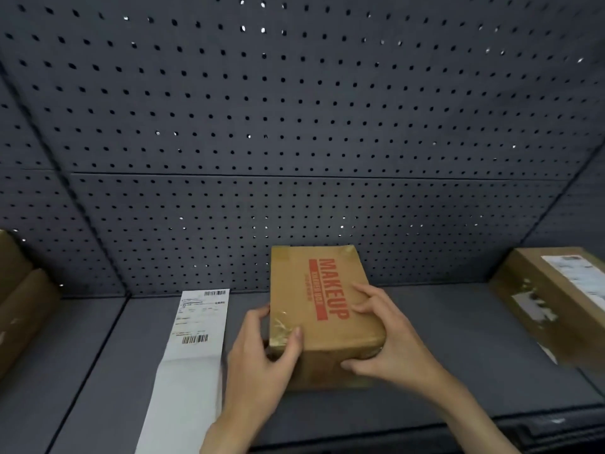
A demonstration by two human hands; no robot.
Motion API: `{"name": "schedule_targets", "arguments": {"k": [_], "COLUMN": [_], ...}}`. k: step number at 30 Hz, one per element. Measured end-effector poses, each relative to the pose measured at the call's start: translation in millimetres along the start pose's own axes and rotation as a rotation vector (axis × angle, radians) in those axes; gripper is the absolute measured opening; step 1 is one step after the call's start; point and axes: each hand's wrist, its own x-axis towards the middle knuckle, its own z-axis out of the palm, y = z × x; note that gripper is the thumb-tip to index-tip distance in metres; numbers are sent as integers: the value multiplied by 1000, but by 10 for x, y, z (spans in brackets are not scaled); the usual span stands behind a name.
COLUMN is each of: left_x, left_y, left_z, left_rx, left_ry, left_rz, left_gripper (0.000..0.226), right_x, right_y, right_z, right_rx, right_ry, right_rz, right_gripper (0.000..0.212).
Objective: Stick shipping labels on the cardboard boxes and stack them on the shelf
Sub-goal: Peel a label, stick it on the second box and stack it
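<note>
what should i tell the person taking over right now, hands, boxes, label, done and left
Left hand and right hand both grip the MAKEUP box, which sits on the grey shelf.
Shipping label strip lies flat on the shelf left of it, not stuck on.
Labelled box stands at right; plain boxes at left.
Left: label the MAKEUP box, then stack it.

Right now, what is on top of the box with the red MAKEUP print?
On the MAKEUP box lie only shiny tape, the left hand's thumb and the right hand's fingers. No shipping label shows; the label strip lies beside it. The surface under the fingers is hidden.
</note>
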Motion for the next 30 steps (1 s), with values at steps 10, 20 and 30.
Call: {"name": "schedule_targets", "arguments": {"k": [10, 20, 30], "left_x": [29, 96, 205], "left_y": [-125, -901, -1294], "left_z": [13, -1379, -1485], "left_rx": [28, 506, 541], "left_ry": [-24, 158, 46], "left_rz": [-15, -166, -144], "left_gripper": [46, 23, 43], "right_x": [4, -160, 503], "right_y": [32, -949, -949], "right_z": [-13, 1291, 2491], "right_rx": [-214, -364, -387], "right_ry": [-99, 285, -34], "right_rz": [36, -583, -203], "right_gripper": [78, 12, 12]}}
